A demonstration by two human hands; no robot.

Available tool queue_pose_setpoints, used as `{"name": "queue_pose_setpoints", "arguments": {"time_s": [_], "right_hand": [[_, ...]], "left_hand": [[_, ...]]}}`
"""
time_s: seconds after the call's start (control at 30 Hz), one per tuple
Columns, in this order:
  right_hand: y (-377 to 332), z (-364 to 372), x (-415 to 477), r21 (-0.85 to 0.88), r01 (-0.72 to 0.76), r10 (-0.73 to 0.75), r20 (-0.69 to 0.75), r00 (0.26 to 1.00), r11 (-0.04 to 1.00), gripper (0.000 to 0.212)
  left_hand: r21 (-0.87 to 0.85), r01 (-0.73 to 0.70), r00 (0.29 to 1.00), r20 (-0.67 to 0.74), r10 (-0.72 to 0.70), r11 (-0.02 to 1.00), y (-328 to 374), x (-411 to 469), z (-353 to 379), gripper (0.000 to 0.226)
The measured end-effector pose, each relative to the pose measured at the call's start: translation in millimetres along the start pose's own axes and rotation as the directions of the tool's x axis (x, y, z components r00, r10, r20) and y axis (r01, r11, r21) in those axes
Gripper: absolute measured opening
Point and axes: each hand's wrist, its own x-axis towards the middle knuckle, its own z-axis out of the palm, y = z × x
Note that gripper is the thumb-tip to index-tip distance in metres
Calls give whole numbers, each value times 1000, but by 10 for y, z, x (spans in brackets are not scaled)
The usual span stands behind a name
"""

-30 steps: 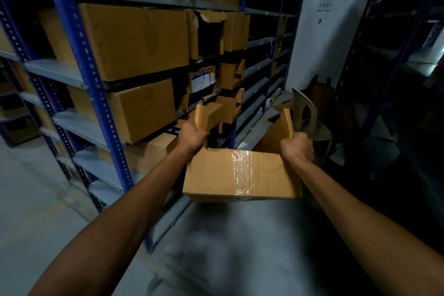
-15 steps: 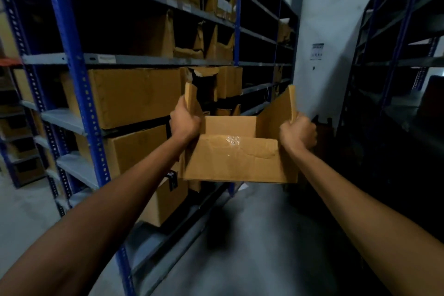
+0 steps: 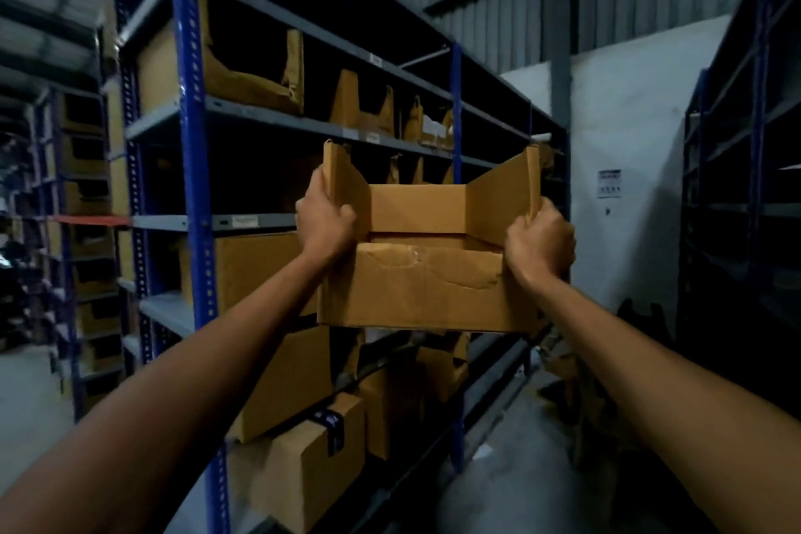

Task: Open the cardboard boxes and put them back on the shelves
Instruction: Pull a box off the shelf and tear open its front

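The open cardboard box (image 3: 424, 290) is held up in the air in the aisle, in front of the tall shelf rack (image 3: 303, 121) on the left and not yet resting on any shelf. The left hand (image 3: 325, 225) is closed around the standing left flap and the right hand (image 3: 539, 247) is closed around the standing right flap, so both hands carry the box by its flaps. The opening seems done for this box: the flaps stand up and torn tape shows on its near wall. What is left, I think, is to slide it onto a shelf. On the upper shelves several opened boxes (image 3: 242, 74) already stand, while on the lower shelves closed boxes (image 3: 255, 269) remain, one with a dark strap (image 3: 329, 425), so more work probably waits. The near blue upright (image 3: 190, 143) and the far blue upright (image 3: 455, 195) frame the bay behind the box; this bay is dark and I cannot tell if it is free. On the right stands another dark rack (image 3: 745, 186), and far behind is a white wall (image 3: 628, 121) with a paper notice (image 3: 609, 183).
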Motion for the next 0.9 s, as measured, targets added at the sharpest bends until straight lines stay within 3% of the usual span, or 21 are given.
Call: {"name": "queue_pose_setpoints", "arguments": {"time_s": [0.23,0.4,0.9], "right_hand": [[-393,291,119,136,48,-47,-10,999,990,6],[-637,464,78,174,80,-83,8,997,982,23],[-1228,1012,-11,249,93,-108,46,993,964,24]], "left_hand": [[149,-68,989,-120,86,986,14,321,-338,57],[210,-112,973,-173,150,971,-25,430,-660,55],[348,-75,956,-240,167,935,-158,833,-1205,59]]}}
